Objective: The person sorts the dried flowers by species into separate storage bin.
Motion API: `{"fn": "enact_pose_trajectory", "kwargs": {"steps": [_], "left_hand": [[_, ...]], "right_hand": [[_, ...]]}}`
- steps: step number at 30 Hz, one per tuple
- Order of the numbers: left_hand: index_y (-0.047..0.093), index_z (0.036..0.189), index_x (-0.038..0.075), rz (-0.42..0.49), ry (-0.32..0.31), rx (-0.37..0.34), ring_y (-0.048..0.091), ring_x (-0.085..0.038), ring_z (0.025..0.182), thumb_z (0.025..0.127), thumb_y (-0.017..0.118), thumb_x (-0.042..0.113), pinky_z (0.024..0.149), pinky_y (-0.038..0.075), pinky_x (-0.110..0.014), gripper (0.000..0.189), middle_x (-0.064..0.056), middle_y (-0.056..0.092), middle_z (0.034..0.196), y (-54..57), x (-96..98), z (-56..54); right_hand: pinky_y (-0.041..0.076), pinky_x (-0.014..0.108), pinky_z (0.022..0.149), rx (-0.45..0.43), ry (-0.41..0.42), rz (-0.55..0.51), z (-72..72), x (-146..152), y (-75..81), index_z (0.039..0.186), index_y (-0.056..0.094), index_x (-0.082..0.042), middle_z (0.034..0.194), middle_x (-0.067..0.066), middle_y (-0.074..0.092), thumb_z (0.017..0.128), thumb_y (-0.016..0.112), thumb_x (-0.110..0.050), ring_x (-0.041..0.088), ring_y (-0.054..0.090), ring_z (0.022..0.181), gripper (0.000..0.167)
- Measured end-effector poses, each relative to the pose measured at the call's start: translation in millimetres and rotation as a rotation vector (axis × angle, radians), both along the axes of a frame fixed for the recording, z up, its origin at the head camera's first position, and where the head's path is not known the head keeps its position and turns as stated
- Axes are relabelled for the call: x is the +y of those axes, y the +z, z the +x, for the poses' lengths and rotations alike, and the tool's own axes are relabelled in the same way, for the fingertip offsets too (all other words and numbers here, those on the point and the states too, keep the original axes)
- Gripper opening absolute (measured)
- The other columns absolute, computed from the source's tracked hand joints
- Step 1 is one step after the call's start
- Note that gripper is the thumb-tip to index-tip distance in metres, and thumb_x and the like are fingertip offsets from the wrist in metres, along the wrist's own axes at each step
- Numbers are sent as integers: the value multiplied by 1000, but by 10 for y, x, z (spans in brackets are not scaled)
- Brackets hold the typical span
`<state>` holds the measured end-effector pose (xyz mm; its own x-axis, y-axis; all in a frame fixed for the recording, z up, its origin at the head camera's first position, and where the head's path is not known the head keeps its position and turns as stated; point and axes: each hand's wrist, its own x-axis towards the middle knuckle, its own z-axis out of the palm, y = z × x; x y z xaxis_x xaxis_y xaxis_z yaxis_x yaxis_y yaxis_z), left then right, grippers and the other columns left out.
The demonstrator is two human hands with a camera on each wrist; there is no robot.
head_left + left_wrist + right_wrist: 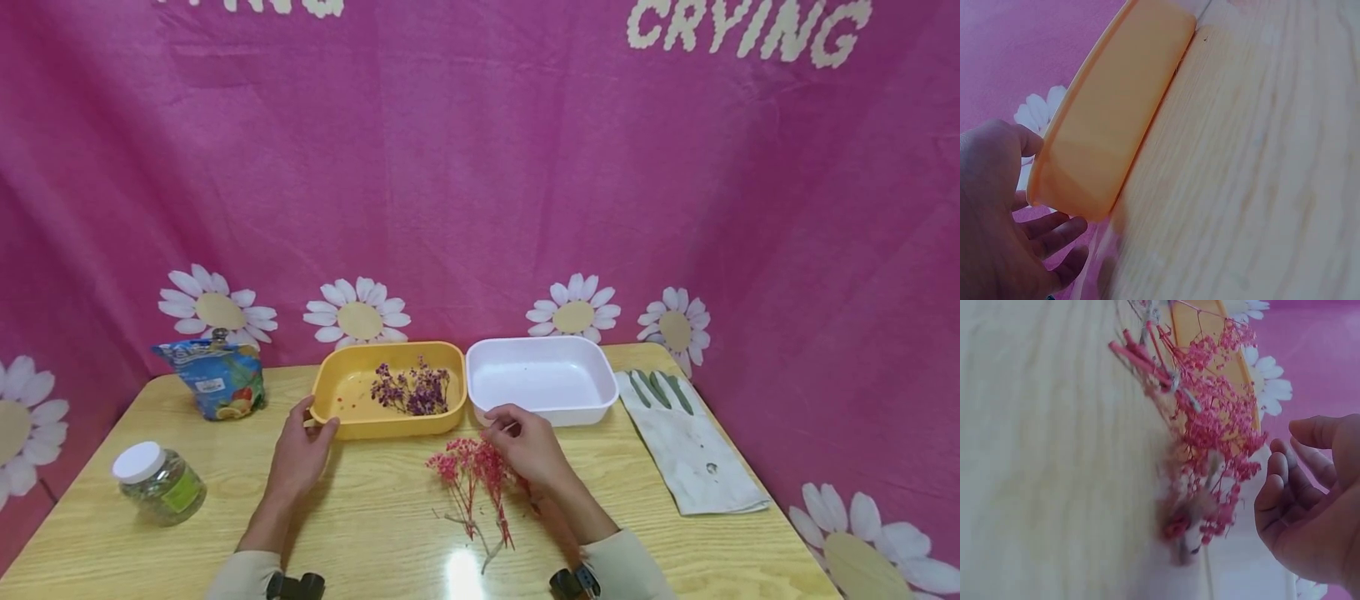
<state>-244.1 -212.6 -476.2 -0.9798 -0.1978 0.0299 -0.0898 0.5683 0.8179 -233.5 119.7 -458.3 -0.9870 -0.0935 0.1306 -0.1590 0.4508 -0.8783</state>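
Along the back of the wooden worktop (375, 517), two basins stand side by side: the yellow basin (397, 428) contains purple dried flowers (420, 392) and a few tiny red bits, while the white basin (543, 379) shows its pale floor. Left of them are a blue pouch (225, 383) and a white-lidded jar (168, 492) with dark green contents, hard to make out.

Of the two hands, the left hand (298, 454) grips the near-left corner of the yellow basin, thumb at the rim. The right hand (528, 446) is loosely curled over the pink flowers (457, 462), which lie on the worktop before the basins; whether it touches the white basin is unclear.

The left wrist view adds the yellow basin's outer wall; the right wrist view reveals the gap between thumb and fingers, with no item pinched there.
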Motion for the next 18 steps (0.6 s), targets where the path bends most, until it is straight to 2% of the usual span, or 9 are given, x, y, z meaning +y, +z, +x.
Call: {"fn": "enact_pose_trajectory", "kwargs": {"steps": [6, 10, 13, 18], "left_hand": [[18, 153, 4, -3, -3, -4, 52, -34, 120, 100, 49, 33, 98, 44, -45, 68, -23, 40, 141, 4, 7, -9], [20, 152, 3, -10, 9, 21, 51, -35, 120, 99, 50, 32, 98, 44, -46, 67, -24, 38, 140, -1, 13, -10], [22, 151, 4, -34, 52, 66, 49, -35, 120, 98, 53, 32, 100, 42, -48, 68, -23, 37, 141, 2, 35, 3], [28, 148, 4, -92, 145, 205, 45, -35, 121, 95, 57, 29, 99, 40, -51, 65, -22, 38, 140, 23, 98, 31]], "right_hand": [[45, 22, 63, -4, -55, 6, -8, 135, -42, 105, 69, -9, 86, 2, 66, 88, 66, -8, 13, 56, 77, 17], [45, 22, 63, -5, -80, -26, -24, 223, -50, 105, 69, -8, 87, 5, 67, 88, 66, -6, 14, 56, 76, 17], [45, 22, 65, 2, -99, -45, -38, 288, -54, 104, 70, -8, 87, 6, 68, 87, 66, -6, 14, 56, 77, 17], [45, 21, 71, 4, -127, -50, -67, 386, -75, 106, 69, -7, 89, 6, 68, 87, 68, -8, 12, 57, 79, 19]]}}
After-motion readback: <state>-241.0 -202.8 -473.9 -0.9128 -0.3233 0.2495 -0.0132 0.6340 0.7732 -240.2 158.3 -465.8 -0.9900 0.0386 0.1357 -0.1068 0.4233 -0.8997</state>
